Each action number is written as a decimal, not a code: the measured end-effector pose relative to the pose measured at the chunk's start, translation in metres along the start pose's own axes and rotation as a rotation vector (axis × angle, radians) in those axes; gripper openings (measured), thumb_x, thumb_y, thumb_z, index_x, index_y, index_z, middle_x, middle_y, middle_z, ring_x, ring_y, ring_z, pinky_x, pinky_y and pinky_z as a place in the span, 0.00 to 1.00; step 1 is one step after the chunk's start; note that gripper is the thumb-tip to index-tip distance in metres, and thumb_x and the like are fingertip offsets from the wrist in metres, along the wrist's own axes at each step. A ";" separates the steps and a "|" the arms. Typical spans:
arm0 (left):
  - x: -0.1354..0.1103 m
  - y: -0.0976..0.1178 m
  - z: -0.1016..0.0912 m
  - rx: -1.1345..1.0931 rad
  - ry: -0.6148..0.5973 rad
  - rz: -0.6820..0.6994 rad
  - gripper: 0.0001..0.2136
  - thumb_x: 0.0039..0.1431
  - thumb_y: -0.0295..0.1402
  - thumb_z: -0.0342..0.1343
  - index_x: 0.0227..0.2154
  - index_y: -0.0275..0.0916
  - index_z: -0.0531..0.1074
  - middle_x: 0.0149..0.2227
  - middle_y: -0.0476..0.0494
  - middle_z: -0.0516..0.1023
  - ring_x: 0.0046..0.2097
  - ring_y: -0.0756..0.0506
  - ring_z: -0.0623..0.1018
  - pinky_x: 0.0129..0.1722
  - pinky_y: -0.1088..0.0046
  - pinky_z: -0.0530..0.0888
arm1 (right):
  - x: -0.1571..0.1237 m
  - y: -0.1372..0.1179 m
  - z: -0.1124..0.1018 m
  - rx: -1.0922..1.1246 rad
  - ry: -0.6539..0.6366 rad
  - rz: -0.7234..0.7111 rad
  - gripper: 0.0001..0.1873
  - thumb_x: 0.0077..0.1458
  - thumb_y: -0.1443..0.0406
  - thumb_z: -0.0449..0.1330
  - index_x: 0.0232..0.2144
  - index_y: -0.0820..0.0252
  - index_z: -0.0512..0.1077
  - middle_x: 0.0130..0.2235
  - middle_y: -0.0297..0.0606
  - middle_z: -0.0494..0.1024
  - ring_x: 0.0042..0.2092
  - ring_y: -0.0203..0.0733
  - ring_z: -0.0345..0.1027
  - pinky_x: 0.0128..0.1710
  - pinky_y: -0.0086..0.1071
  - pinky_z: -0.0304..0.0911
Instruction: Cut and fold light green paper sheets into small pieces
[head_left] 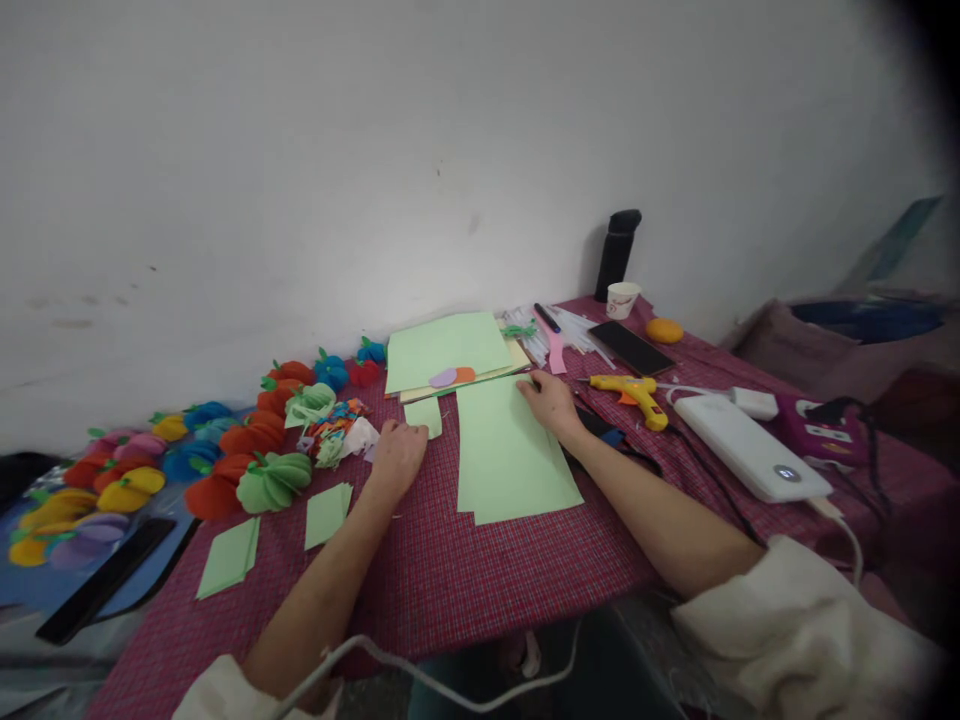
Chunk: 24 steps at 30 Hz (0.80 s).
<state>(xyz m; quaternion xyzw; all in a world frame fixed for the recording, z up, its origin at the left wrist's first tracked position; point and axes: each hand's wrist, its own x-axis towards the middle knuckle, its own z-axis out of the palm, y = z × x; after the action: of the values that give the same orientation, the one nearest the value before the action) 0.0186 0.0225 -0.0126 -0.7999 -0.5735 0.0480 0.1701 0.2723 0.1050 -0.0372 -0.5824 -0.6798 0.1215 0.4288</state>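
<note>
Two large light green paper sheets lie overlapping, slightly fanned, in the middle of the table. My right hand is at their upper right edge, thumb and fingers closed on the paper. My left hand is at the lower left corner of a small green paper piece, its fingers bent together on that piece. To the left are two small stacks of cut green paper, a nearer one and another by my left forearm. Behind the sheets sits a pile of green paper with purple and orange rounded pieces on it.
Paper pumpkins in several colours and paper scraps crowd the left. On the right are a yellow glue gun, phone, power bank, power strip, paper cup and black bottle. A white cable crosses in front.
</note>
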 end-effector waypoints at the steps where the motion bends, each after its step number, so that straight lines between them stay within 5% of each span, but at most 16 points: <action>1: -0.002 0.001 -0.001 0.004 0.010 -0.004 0.11 0.56 0.24 0.40 0.32 0.34 0.69 0.32 0.36 0.75 0.37 0.41 0.73 0.40 0.63 0.59 | -0.001 0.000 0.001 0.015 0.009 0.003 0.11 0.50 0.60 0.51 0.22 0.61 0.65 0.21 0.31 0.65 0.23 0.33 0.52 0.23 0.27 0.44; 10: -0.040 -0.002 -0.012 0.010 0.058 -0.005 0.10 0.55 0.24 0.43 0.30 0.36 0.70 0.29 0.39 0.75 0.39 0.40 0.72 0.46 0.58 0.57 | 0.014 -0.006 0.009 0.052 0.067 0.052 0.12 0.51 0.60 0.49 0.25 0.61 0.67 0.24 0.34 0.68 0.25 0.36 0.57 0.26 0.28 0.49; 13: -0.046 0.004 -0.010 -0.085 0.031 -0.023 0.13 0.57 0.28 0.42 0.41 0.38 0.69 0.39 0.37 0.75 0.46 0.40 0.70 0.50 0.55 0.55 | 0.027 -0.010 0.015 0.040 0.067 0.033 0.09 0.50 0.62 0.52 0.26 0.62 0.68 0.30 0.38 0.71 0.31 0.39 0.61 0.31 0.29 0.52; 16: -0.049 0.016 -0.002 -0.229 -0.050 -0.044 0.20 0.59 0.40 0.39 0.53 0.42 0.59 0.54 0.38 0.64 0.55 0.38 0.62 0.52 0.51 0.53 | 0.035 -0.015 0.013 0.030 0.061 -0.007 0.07 0.48 0.64 0.54 0.26 0.62 0.69 0.37 0.42 0.71 0.39 0.41 0.61 0.37 0.31 0.53; 20: -0.051 0.027 0.009 -0.318 -0.083 -0.084 0.32 0.53 0.53 0.39 0.56 0.39 0.54 0.59 0.33 0.54 0.60 0.32 0.52 0.53 0.46 0.47 | 0.029 -0.028 -0.007 0.055 0.027 -0.038 0.11 0.52 0.61 0.49 0.29 0.61 0.67 0.29 0.38 0.71 0.31 0.39 0.61 0.31 0.29 0.54; 24: -0.047 0.024 0.007 -0.512 0.040 -0.167 0.31 0.54 0.51 0.42 0.55 0.36 0.55 0.57 0.31 0.58 0.60 0.34 0.53 0.55 0.49 0.47 | 0.009 -0.050 -0.041 0.277 -0.009 -0.083 0.13 0.53 0.58 0.48 0.33 0.60 0.66 0.30 0.37 0.71 0.32 0.38 0.61 0.29 0.29 0.55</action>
<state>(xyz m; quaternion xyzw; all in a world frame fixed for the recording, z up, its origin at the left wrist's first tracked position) 0.0221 -0.0265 -0.0329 -0.7675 -0.6276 -0.1287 -0.0230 0.2680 0.0850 0.0253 -0.4885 -0.6819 0.1993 0.5066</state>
